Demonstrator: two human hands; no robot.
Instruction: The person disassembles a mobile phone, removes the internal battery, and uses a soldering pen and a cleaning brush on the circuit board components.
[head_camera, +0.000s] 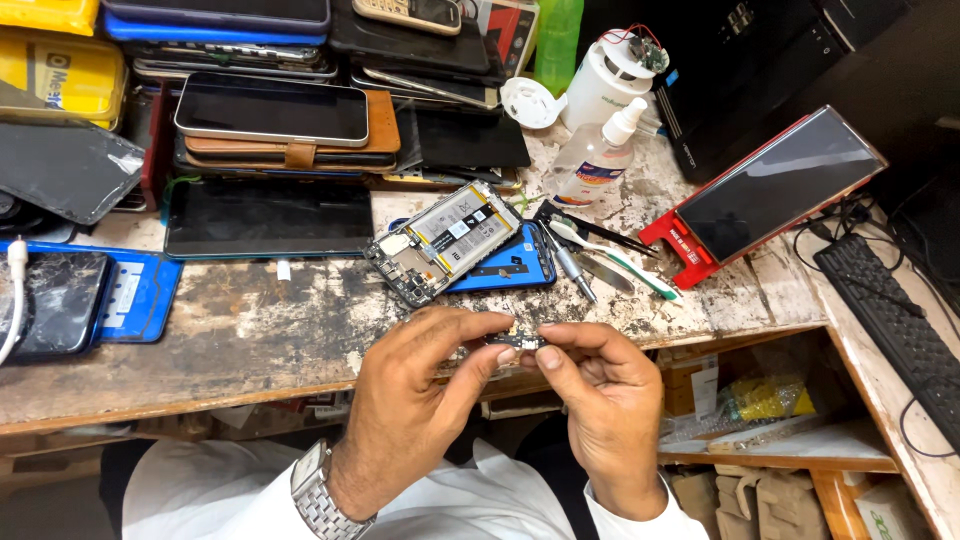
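My left hand (420, 385) and my right hand (600, 390) meet over the front edge of the worn wooden bench (250, 330). Between the fingertips of both hands is a small dark circuit board piece (516, 341). A metal watch is on my left wrist. Just beyond my hands lies an opened phone (440, 240) with its battery and board exposed, partly on top of a blue back cover (510, 265).
Stacks of phones and tablets (270, 110) fill the back left. A cracked phone on a blue pad (60, 300) lies at far left. Tweezers and small tools (590, 255), a clear pump bottle (590, 160), a red stand holding a phone (770, 185) and a keyboard (890, 320) sit to the right.
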